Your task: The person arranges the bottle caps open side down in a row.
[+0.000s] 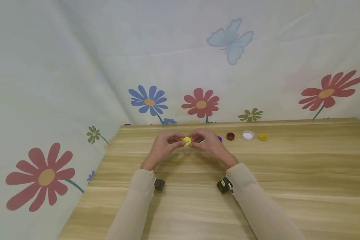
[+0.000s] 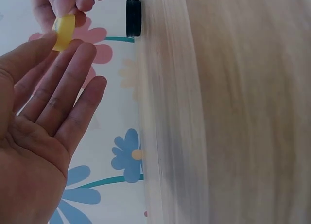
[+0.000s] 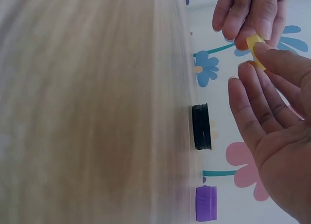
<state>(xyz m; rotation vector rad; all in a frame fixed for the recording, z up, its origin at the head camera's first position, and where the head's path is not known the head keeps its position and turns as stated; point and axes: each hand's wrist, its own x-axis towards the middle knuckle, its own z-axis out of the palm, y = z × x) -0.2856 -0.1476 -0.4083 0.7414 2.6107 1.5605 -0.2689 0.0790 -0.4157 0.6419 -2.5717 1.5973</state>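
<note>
A small yellow bottle cap (image 1: 187, 141) is held up above the wooden table between both hands. My left hand (image 1: 164, 146) pinches its left edge between thumb and fingers. From the other side, my right hand (image 1: 209, 145) pinches the right edge the same way. The left wrist view shows the yellow cap (image 2: 64, 33) from the side, with the other left fingers extended below it. In the right wrist view, a black cap (image 3: 201, 127) and a purple cap (image 3: 206, 203) stand on the table beyond the right hand. The right hand partly covers the purple cap in the head view.
Right of the hands, a dark brown cap (image 1: 230, 136), a white lid (image 1: 248, 135) and another yellow cap (image 1: 263, 137) lie in a row near the back edge of the wooden table (image 1: 288, 186). A flower-printed cloth (image 1: 174, 60) hangs behind it.
</note>
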